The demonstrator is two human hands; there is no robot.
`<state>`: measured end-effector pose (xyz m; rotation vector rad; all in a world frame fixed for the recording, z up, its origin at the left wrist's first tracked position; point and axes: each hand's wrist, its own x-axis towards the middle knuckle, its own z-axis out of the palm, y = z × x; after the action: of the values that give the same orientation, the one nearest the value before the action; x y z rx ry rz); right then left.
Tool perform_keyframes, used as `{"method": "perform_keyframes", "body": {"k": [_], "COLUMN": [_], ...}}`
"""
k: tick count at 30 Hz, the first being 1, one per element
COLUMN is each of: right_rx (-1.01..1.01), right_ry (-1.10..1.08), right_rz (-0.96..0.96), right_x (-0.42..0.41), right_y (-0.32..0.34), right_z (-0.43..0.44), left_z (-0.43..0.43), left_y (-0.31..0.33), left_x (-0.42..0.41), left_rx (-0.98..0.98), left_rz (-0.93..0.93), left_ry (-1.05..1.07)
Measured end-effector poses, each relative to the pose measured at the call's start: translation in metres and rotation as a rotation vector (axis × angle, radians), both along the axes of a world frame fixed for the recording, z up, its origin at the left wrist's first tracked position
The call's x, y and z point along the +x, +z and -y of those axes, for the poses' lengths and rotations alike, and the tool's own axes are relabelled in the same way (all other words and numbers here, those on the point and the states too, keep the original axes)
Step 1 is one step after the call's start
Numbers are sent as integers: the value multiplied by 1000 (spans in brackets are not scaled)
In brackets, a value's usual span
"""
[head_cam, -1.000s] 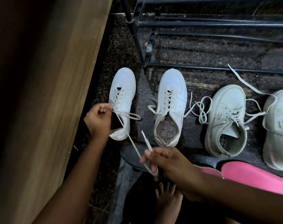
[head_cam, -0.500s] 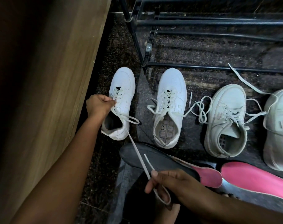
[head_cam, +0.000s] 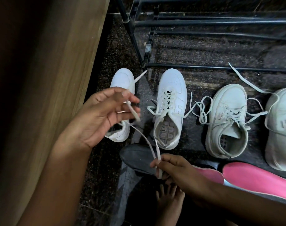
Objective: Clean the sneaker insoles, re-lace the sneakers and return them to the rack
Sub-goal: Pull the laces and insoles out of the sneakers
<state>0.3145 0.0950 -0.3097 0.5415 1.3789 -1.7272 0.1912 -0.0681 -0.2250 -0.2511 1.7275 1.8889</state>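
The left hand (head_cam: 106, 115), palm up, pinches a flat white shoelace (head_cam: 143, 135) at its fingertips. The right hand (head_cam: 176, 168), nearer and rightward, pinches the same lace's end, so the 2 hands stand apart with the lace slack between them. The white leather low-top sneaker (head_cam: 122, 80) it seems to belong to lies just beyond the left hand, toe far, heel near, so that hand is closer to its eyelets. A black metal rack (head_cam: 204, 23) stands farther off.
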Motion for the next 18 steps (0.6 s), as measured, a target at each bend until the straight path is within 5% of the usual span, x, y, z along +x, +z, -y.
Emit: {"method": "perform_keyframes", "body": {"k": [4, 10, 18], "right_rx": [4, 84, 373], "right_ry": [4, 76, 405], "right_rz": [-47, -139, -524], "right_x": [-3, -7, -17], "right_y": [-11, -30, -43], "right_z": [4, 7, 13], "left_z": [-25, 43, 82], "left_y": [-16, -114, -139], "left_x": [12, -14, -42], "left_rx": [-10, -1222, -1173], "left_rz": [34, -439, -432], "left_ry": [-216, -131, -260]}}
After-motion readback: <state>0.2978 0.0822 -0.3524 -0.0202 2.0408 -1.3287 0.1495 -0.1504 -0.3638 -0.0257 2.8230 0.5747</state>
